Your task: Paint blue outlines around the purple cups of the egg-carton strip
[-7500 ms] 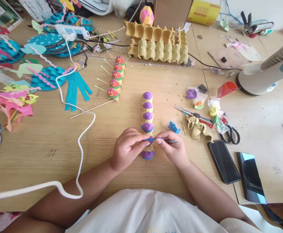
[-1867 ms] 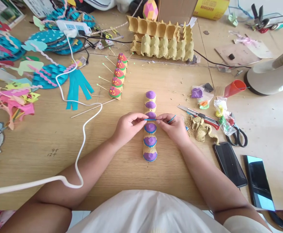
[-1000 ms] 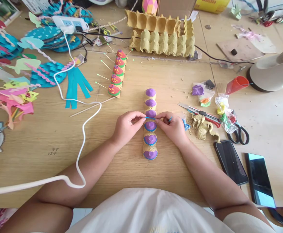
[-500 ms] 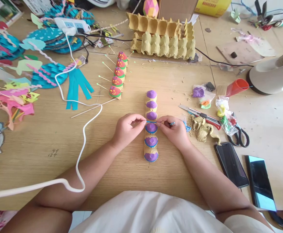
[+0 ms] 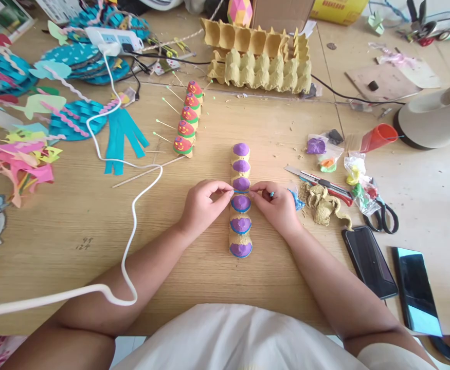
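Observation:
A strip cut from an egg carton (image 5: 240, 237) lies lengthwise before me, its bumps capped with purple clay. Thin blue edging rings the caps at the near end. Between my fingertips stretches a thin blue clay strand (image 5: 241, 191), at the lower edge of a purple cap around the middle of the row. My left hand (image 5: 208, 206) pinches its left end. The right end is pinched by my right hand (image 5: 276, 208), which also has a small blue bit of clay (image 5: 272, 194) among its curled fingers. Blue clay in plastic (image 5: 297, 200) sits just right of that hand.
A red-and-green egg-carton caterpillar (image 5: 186, 128) with cotton-swab sticks stands back left. A white cable (image 5: 134, 221) crosses near my left arm. To the right lie a utility knife (image 5: 321, 183), torn carton scraps (image 5: 321, 205), scissors (image 5: 387, 218) and two phones (image 5: 369, 262). Egg cartons (image 5: 267, 72) stand behind.
The blue strand has shifted very slightly away from me, closer against the purple cap's lower edge. Both hands keep their pinch and have barely moved.

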`<state>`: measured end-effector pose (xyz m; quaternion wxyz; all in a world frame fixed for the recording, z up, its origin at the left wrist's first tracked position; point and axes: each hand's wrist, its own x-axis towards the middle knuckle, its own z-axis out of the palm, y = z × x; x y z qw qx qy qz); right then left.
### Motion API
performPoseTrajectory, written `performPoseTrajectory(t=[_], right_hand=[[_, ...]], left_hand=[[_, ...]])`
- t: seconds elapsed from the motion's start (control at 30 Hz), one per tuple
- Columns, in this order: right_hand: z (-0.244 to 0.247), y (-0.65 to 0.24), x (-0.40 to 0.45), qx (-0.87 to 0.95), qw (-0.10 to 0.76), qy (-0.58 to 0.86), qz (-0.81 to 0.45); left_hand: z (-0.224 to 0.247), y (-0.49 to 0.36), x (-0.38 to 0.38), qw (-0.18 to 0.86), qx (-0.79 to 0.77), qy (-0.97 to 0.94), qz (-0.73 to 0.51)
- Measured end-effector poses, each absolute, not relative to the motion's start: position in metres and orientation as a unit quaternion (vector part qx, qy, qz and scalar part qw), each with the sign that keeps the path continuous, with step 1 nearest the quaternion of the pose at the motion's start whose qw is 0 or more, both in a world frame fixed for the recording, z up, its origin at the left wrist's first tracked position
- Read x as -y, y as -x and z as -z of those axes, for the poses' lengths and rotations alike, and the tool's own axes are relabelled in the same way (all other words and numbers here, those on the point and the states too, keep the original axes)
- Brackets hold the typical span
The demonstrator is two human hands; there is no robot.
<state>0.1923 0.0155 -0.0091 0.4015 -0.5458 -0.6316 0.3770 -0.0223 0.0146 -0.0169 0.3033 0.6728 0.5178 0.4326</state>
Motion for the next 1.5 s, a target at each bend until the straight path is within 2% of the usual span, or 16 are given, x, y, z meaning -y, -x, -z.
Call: performPoseTrajectory(t=[1.1, 1.5], right_hand=[[0.0103, -0.1922, -0.0179, 0.659, 0.367, 0.572, -0.321], [0.0094, -0.1921, -0.0196, 0.659, 0.369, 0.574, -0.314]], left_hand=[[0.0165, 0.0216, -0.0182, 0.225, -0.515, -0.714, -0.418], [0.02, 0.0205, -0.0202, 0.243, -0.53, -0.697, -0.418]])
